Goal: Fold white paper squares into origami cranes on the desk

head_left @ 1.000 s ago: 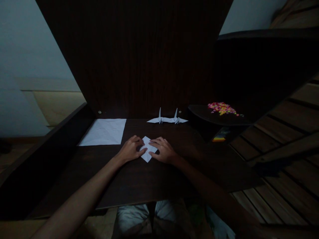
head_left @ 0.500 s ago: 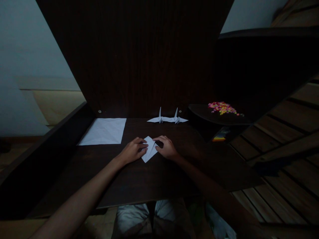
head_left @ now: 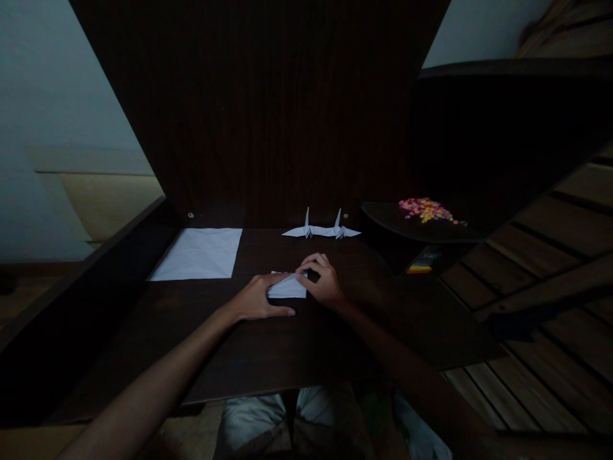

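Observation:
A small folded white paper (head_left: 288,287) lies on the dark desk in front of me. My left hand (head_left: 257,298) rests at its left side. Its thumb is stretched out below the paper, apart from the fingers, which reach along the upper left edge. At the paper's upper right corner, my right hand (head_left: 323,279) has thumb and fingertips pinched together on the paper. Behind the hands, two white origami cranes (head_left: 322,231) stand side by side near the back panel. A creased white sheet (head_left: 198,253) lies flat to the left.
Brightly coloured small pieces (head_left: 426,209) lie heaped on a rounded shelf (head_left: 383,214) at the right. Beneath it are a few yellow and orange items (head_left: 420,267). A tall dark panel (head_left: 268,115) rises behind the desk, and a raised side board (head_left: 105,268) borders its left.
The folded paper has gone from a diamond pointing at me to a squarer position with its edge toward me. My left thumb has moved down off the paper; my right fingers have closed at its corner.

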Demonstrator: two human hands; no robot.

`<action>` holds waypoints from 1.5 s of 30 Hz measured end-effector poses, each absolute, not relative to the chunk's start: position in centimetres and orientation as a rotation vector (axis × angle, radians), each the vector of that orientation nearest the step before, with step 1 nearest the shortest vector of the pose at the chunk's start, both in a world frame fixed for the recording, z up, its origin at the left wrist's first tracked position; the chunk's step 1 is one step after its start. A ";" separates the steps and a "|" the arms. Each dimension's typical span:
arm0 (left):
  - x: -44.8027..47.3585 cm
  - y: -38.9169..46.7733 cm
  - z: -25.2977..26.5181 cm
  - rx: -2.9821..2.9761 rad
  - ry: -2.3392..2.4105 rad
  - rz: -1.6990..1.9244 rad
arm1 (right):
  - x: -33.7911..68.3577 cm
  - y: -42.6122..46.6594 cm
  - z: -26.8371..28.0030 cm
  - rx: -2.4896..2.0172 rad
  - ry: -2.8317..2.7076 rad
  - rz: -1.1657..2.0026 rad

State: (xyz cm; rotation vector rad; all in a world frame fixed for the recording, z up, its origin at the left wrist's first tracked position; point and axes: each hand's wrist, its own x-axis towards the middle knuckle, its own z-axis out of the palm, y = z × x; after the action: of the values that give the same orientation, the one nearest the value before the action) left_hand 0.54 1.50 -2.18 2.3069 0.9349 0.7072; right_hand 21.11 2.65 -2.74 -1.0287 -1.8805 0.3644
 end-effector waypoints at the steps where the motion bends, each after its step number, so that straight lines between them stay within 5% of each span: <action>1: 0.5 1.5 -2.1 2.295 0.935 0.708 | 21.2 2.7 -2.7 -1.017 -1.863 0.409; 27: 0.4 1.6 -1.4 1.311 0.977 0.674 | 22.1 3.1 -2.0 -0.962 -1.494 1.382; 45: 0.3 1.3 -0.9 1.245 0.801 0.535 | 22.1 2.4 -1.6 -0.812 -1.899 1.137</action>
State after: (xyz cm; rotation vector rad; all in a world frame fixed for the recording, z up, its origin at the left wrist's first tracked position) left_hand 0.30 1.26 -0.93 1.2451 0.8012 0.5348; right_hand 22.11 2.44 -1.57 -0.8116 -1.8993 1.1373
